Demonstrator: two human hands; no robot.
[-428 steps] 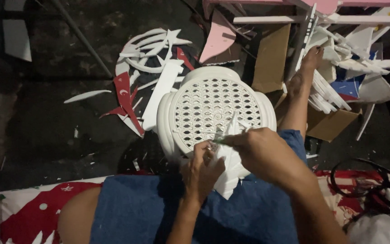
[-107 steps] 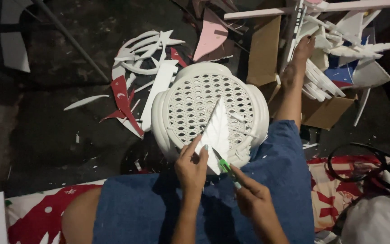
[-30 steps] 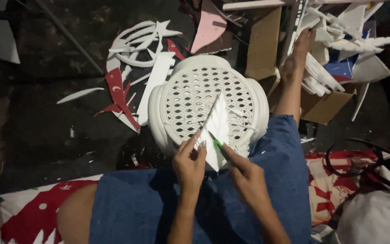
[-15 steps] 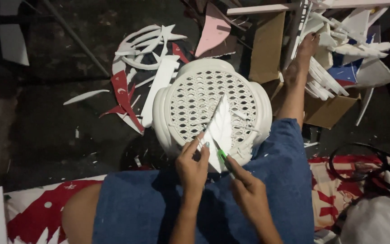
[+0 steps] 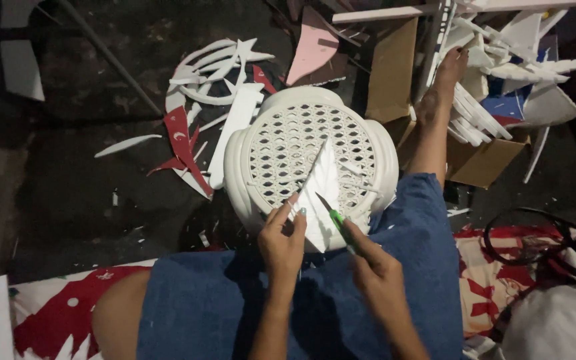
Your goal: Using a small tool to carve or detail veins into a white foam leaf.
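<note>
Lifted slightly, right hand point(image 5: 381, 277) clenches a green-handled knife point(image 5: 333, 220); left hand point(image 5: 283, 240) pinches pointed white foam point(image 5: 321, 193).

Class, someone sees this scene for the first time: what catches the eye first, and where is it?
In the centre, a white lattice stool serves as a workbench. On it the left hand steadies a pointed white foam piece, while the right hand holds a green-handled knife beside it.

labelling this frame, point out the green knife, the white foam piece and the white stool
green knife point(image 5: 337, 223), head view, on its green handle
white foam piece point(image 5: 323, 190), head view, on its flat middle
white stool point(image 5: 271, 143), head view, on its perforated seat
</note>
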